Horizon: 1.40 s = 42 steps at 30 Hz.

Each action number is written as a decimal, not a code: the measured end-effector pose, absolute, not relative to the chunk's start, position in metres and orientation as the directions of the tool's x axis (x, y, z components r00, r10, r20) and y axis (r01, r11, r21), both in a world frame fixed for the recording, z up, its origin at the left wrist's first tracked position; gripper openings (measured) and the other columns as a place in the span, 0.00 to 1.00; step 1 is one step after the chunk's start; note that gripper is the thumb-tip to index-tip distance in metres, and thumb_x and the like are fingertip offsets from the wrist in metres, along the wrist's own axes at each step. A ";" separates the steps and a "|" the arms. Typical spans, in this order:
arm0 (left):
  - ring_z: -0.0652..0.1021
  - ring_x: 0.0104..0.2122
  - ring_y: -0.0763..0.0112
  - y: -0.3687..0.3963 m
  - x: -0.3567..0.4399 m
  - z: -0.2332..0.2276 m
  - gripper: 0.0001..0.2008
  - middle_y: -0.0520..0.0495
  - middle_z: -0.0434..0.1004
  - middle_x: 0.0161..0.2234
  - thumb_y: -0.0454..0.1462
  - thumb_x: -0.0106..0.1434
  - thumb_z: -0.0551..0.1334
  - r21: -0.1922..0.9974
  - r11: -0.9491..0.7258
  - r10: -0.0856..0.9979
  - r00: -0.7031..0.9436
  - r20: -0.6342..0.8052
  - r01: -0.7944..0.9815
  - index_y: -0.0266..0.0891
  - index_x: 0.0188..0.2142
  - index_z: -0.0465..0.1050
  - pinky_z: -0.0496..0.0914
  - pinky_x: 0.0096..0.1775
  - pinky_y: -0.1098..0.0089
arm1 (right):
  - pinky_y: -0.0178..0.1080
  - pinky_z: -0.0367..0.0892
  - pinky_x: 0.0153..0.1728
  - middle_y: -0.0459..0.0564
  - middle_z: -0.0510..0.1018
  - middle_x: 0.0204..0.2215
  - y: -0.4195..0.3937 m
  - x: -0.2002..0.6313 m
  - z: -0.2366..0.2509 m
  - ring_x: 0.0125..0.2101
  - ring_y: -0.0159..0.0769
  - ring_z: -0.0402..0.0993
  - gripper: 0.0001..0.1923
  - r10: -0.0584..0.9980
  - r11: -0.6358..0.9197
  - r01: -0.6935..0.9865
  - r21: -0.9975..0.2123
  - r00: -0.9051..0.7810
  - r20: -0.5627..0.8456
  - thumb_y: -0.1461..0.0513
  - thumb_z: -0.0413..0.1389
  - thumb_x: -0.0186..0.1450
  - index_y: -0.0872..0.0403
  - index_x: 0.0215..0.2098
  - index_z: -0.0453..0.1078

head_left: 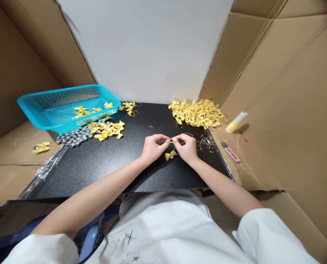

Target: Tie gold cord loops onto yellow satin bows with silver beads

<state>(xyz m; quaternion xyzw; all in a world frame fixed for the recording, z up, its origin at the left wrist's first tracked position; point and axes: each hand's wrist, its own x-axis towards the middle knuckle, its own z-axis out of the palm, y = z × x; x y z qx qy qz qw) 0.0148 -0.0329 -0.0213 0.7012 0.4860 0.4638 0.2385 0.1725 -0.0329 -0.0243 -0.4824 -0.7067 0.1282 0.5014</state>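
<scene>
Over the middle of a black board (103, 165), my left hand (152, 146) and my right hand (187, 146) pinch the two ends of a thin gold thread (172, 140) stretched between them. A small yellow ribbon bow with a silver bell (170, 155) hangs from the thread just below my fingers, close to the board.
A blue plastic basket (56, 106) holding a few bows rests tilted at the back left. Loose yellow bows (108, 130) and silver bells (74, 136) lie beside it. A large bow pile (196, 112) sits back right. Pink snips (230, 151), a thread spool (236, 122) and cardboard walls flank the right.
</scene>
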 end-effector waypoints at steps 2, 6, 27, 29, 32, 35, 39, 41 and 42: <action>0.79 0.30 0.67 -0.033 0.014 -0.022 0.06 0.47 0.83 0.29 0.35 0.57 0.63 0.768 -0.430 0.894 0.106 0.435 0.474 0.38 0.31 0.80 0.69 0.35 0.69 | 0.35 0.63 0.26 0.45 0.73 0.19 -0.033 0.173 -0.024 0.21 0.32 0.68 0.11 0.809 0.501 0.554 -0.665 -0.027 0.587 0.61 0.55 0.61 0.54 0.22 0.73; 0.79 0.33 0.66 -0.032 0.013 -0.021 0.06 0.48 0.83 0.31 0.34 0.56 0.64 0.724 -0.469 0.870 0.120 0.479 0.505 0.39 0.33 0.80 0.70 0.38 0.68 | 0.35 0.63 0.26 0.45 0.73 0.19 -0.034 0.173 -0.023 0.21 0.32 0.67 0.11 0.808 0.500 0.556 -0.664 -0.023 0.589 0.61 0.55 0.61 0.54 0.22 0.73; 0.77 0.32 0.65 -0.016 -0.015 -0.004 0.11 0.47 0.79 0.31 0.44 0.47 0.71 0.641 -0.572 0.763 0.618 0.188 0.512 0.40 0.28 0.79 0.68 0.35 0.70 | 0.35 0.63 0.25 0.46 0.74 0.18 -0.031 0.176 -0.023 0.20 0.32 0.67 0.11 0.847 0.452 0.568 -0.688 -0.030 0.531 0.61 0.56 0.60 0.54 0.21 0.74; 0.77 0.31 0.66 -0.018 -0.013 -0.005 0.09 0.48 0.77 0.30 0.42 0.49 0.70 0.646 -0.570 0.752 0.638 0.162 0.508 0.40 0.29 0.79 0.67 0.33 0.70 | 0.34 0.62 0.24 0.45 0.74 0.18 -0.030 0.178 -0.025 0.20 0.31 0.67 0.09 0.863 0.441 0.566 -0.697 -0.054 0.502 0.62 0.57 0.58 0.54 0.21 0.75; 0.76 0.30 0.67 -0.021 -0.009 -0.008 0.05 0.49 0.76 0.29 0.39 0.51 0.68 0.664 -0.557 0.750 0.646 0.143 0.500 0.40 0.28 0.79 0.66 0.33 0.71 | 0.34 0.62 0.23 0.45 0.76 0.18 -0.033 0.183 -0.028 0.19 0.31 0.68 0.07 0.882 0.434 0.559 -0.707 -0.102 0.461 0.63 0.58 0.57 0.55 0.22 0.75; 0.74 0.29 0.69 -0.023 -0.005 -0.008 0.04 0.49 0.76 0.28 0.37 0.51 0.68 0.697 -0.531 0.757 0.640 0.133 0.483 0.40 0.26 0.79 0.64 0.32 0.71 | 0.34 0.63 0.24 0.45 0.77 0.18 -0.042 0.190 -0.031 0.20 0.31 0.69 0.07 0.889 0.440 0.556 -0.705 -0.159 0.429 0.66 0.59 0.57 0.55 0.22 0.76; 0.74 0.27 0.70 -0.024 -0.004 -0.008 0.03 0.51 0.77 0.26 0.36 0.49 0.68 0.770 -0.465 0.776 0.620 0.117 0.437 0.40 0.25 0.78 0.65 0.31 0.72 | 0.38 0.67 0.34 0.47 0.79 0.23 -0.054 0.194 -0.033 0.29 0.36 0.72 0.07 0.873 0.479 0.558 -0.678 -0.218 0.437 0.67 0.60 0.56 0.52 0.22 0.76; 0.74 0.24 0.72 -0.025 -0.003 -0.009 0.04 0.51 0.77 0.24 0.37 0.51 0.67 0.817 -0.410 0.791 0.604 0.098 0.405 0.39 0.25 0.78 0.65 0.28 0.73 | 0.42 0.68 0.40 0.49 0.80 0.29 -0.056 0.194 -0.033 0.35 0.39 0.73 0.07 0.863 0.493 0.558 -0.667 -0.216 0.457 0.66 0.61 0.55 0.51 0.21 0.75; 0.74 0.23 0.73 -0.025 -0.002 -0.011 0.04 0.51 0.78 0.23 0.38 0.52 0.66 0.843 -0.378 0.800 0.594 0.088 0.383 0.39 0.26 0.77 0.65 0.27 0.74 | 0.44 0.68 0.42 0.50 0.80 0.33 -0.057 0.194 -0.033 0.38 0.40 0.72 0.07 0.860 0.496 0.557 -0.666 -0.206 0.468 0.66 0.61 0.55 0.51 0.21 0.75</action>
